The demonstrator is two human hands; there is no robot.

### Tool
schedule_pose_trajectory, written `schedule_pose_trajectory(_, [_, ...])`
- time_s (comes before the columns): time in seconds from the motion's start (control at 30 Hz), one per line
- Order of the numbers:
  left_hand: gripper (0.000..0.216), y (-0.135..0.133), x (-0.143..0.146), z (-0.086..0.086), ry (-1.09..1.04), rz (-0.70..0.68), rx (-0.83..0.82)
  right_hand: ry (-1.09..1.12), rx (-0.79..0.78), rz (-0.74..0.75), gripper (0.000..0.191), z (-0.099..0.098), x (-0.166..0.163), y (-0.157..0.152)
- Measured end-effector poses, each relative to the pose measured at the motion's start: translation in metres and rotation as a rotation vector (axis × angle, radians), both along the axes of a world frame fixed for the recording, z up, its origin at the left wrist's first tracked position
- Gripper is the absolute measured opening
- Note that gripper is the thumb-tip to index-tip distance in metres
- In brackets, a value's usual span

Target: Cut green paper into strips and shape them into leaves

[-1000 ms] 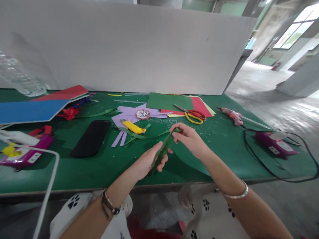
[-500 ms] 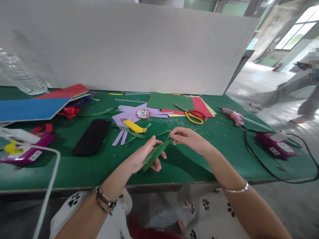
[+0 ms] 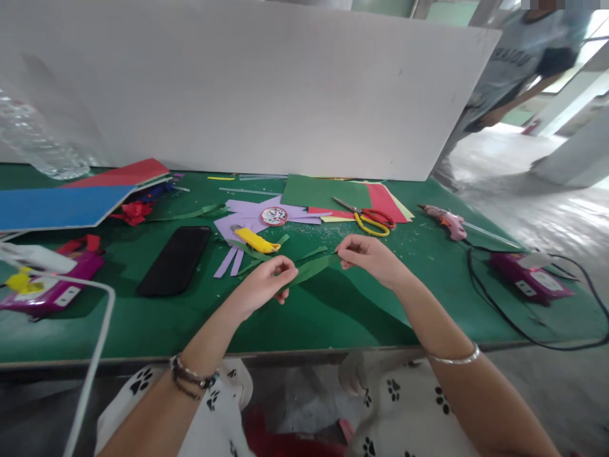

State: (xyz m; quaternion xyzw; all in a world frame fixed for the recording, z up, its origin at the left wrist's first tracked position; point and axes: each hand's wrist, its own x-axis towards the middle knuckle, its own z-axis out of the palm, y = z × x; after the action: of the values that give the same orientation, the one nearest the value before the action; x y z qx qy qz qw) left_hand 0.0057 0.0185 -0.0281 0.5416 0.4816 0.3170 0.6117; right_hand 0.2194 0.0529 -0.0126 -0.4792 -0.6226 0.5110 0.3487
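A narrow green paper strip [image 3: 314, 269] is stretched between my two hands above the green tabletop. My left hand [image 3: 267, 282] pinches its left end between thumb and fingers. At the other end, the fingertips of my right hand [image 3: 364, 257] are closed on the strip's tip. Just beyond my left hand lie a yellow utility knife [image 3: 257, 241] and more green strips [image 3: 311, 254]. Purple paper pieces [image 3: 238, 209] spread behind these, with a small round dish of speckled bits [image 3: 274, 216] on them.
Scissors [image 3: 371, 221] rest on stacked coloured sheets [image 3: 323, 192]. A pink glue gun [image 3: 447, 222] and a purple power box [image 3: 528, 277] with a looping cable are at right. A black phone [image 3: 175, 261], a second purple box [image 3: 66, 289] and coloured boards [image 3: 61, 206] occupy the left. A person stands beyond the white panel [image 3: 247, 89].
My left hand has shifted from beneath the strip to pinching its end. My right hand has moved slightly right and away, drawing the strip out. The person at the right has moved closer to the panel.
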Motion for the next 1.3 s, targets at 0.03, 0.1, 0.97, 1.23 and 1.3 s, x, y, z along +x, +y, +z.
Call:
schedule_pose_trajectory(0.03, [0.023, 0.0, 0.0, 0.0, 0.01, 0.016, 0.004, 0.0, -0.001, -0.003, 0.019, 0.0, 0.0, 0.0])
schedule_pose_trajectory(0.1, [0.025, 0.001, 0.0, 0.001, 0.035, 0.05, 0.001, -0.002, -0.006, -0.006, 0.022, 0.0, 0.0, -0.001])
schedule_pose_trajectory(0.97, [0.034, -0.001, 0.0, -0.004, 0.071, -0.156, -0.048, -0.115, 0.236, -0.022, 0.016, 0.002, -0.02, -0.009])
schedule_pose_trajectory(1.23, [0.029, -0.001, 0.0, -0.004, 0.144, -0.197, 0.046, -0.196, 0.355, -0.012, 0.013, -0.001, -0.019, -0.008])
schedule_pose_trajectory(1.3, [0.03, -0.001, -0.001, -0.003, 0.23, -0.199, 0.141, -0.256, 0.383, 0.033, 0.011, -0.001, -0.015, -0.007])
